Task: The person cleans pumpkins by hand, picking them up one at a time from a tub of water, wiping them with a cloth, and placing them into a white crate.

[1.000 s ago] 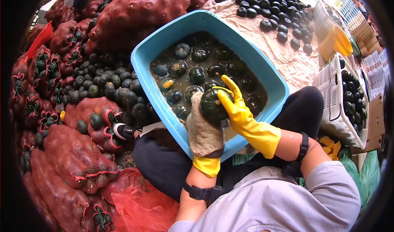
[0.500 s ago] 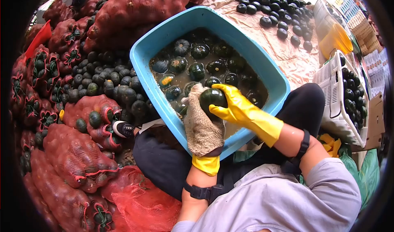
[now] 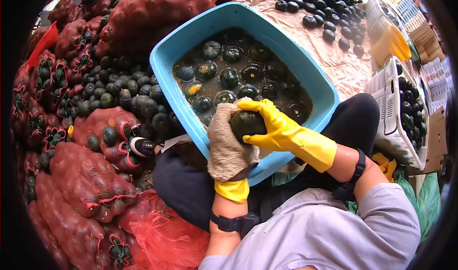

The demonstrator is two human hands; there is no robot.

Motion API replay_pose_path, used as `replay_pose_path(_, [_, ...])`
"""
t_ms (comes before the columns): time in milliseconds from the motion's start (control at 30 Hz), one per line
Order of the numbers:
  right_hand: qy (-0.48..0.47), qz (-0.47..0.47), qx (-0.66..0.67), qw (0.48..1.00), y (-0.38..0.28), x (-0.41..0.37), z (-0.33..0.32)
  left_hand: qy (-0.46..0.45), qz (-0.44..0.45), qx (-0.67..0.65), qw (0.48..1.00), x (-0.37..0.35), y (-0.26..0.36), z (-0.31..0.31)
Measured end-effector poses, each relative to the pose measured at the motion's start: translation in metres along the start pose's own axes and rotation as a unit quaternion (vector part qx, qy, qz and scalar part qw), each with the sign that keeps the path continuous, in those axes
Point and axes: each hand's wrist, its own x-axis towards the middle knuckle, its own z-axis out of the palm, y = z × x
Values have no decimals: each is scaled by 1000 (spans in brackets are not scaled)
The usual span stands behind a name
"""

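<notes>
A small dark green squash (image 3: pixel 245 123) sits between both my hands over the near corner of a blue tub (image 3: pixel 168 84). My left hand (image 3: pixel 228 143), in a rough beige mitt over a yellow glove, cups the squash from the left. My right hand (image 3: pixel 268 125), in a yellow rubber glove, wraps over its top and right side. The tub holds murky water with several more squashes (image 3: pixel 229 76) floating in it.
Red net sacks of squashes (image 3: pixel 86 179) pile up on the left, with loose squashes (image 3: pixel 119 93) beside the tub. More squashes (image 3: pixel 324 17) lie spread on a cloth at the back. A white crate (image 3: pixel 396 112) with squashes stands right.
My right hand has turned over the squash, fingers now lying across its top instead of pointing up. Both hands and the squash have shifted slightly toward me.
</notes>
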Motion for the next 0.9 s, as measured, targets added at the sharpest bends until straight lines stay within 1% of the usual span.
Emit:
replay_pose_path(33, [-1, 90, 146, 985, -8, 2, -2, -23, -23, -45, 998, 3, 1, -4])
replay_pose_path(67, [-4, 178, 287, 941, -17, 6, 0, -15, -24, -48, 998, 3, 0, -3])
replay_pose_path(100, [26, 236, 383, 893, -15, 10, 9, 8, -13, -22, 1000, 2, -2, 1])
replay_pose_path(133, [64, 223, 373, 898, -8, 12, 19, 39, 2, 16, 999, 0, -6, 8])
replay_pose_path(167, [119, 193, 234, 945, 7, 14, 32, 71, 20, 57, 996, -2, -8, 15])
replay_pose_path(200, [171, 159, 90, 968, 24, 14, 43, 89, 30, 79, 992, -3, -10, 20])
replay_pose_path(233, [194, 111, 17, 975, 37, 15, 44, 108, 36, 101, 988, -7, -11, 25])
replay_pose_path(267, [214, 61, -56, 973, 50, 14, 44, 116, 39, 108, 987, -9, -12, 27])
replay_pose_path(333, [178, 79, -89, 977, 33, -1, 50, 107, 26, 81, 991, -8, -12, 28])
replay_pose_path(367, [171, 66, -9, 983, 43, -4, 46, 96, 15, 54, 994, -6, -12, 27])
replay_pose_path(400, [161, 187, 159, 956, 47, -6, 56, 74, -7, 3, 997, 0, -10, 23])
replay_pose_path(467, [92, 251, 320, 909, 55, -23, 54, 36, -61, -96, 993, 7, -14, 18])
replay_pose_path(500, [87, 220, 334, 913, 31, -24, 37, 28, -80, -129, 988, 10, -16, 16])
replay_pose_path(533, [78, 240, 482, 839, 45, -27, 37, 33, -89, -145, 985, 13, -19, 16])
replay_pose_path(567, [81, 304, 561, 766, 37, -27, 28, 41, -97, -151, 983, 15, -22, 17])
replay_pose_path(600, [86, 362, 632, 680, 29, -27, 16, 52, -102, -156, 981, 16, -27, 21])
replay_pose_path(633, [27, 401, 663, 632, 35, -26, 4, 68, -105, -157, 980, 17, -31, 25])
replay_pose_path(700, [20, 368, 748, 552, 29, -23, -6, 101, -122, -187, 970, 19, -34, 31])
replay_pose_path(733, [23, 356, 782, 512, 22, -21, -13, 120, -166, -268, 942, 22, -27, 32])
replay_pose_path(767, [24, 344, 782, 519, 25, -23, -20, 136, -240, -401, 873, 21, -19, 31])
replay_pose_path(800, [25, 331, 783, 527, 30, -25, -27, 147, -310, -521, 781, 21, -11, 27])
replay_pose_path(833, [27, 318, 782, 535, 36, -26, -34, 126, -267, -515, 805, 21, -23, 24])
replay_pose_path(867, [45, 321, 781, 533, 41, -28, -38, 117, -195, -384, 895, 13, -31, 26])
replay_pose_path(900, [64, 325, 780, 532, 47, -29, -41, 131, -126, -238, 954, 7, -27, 29])
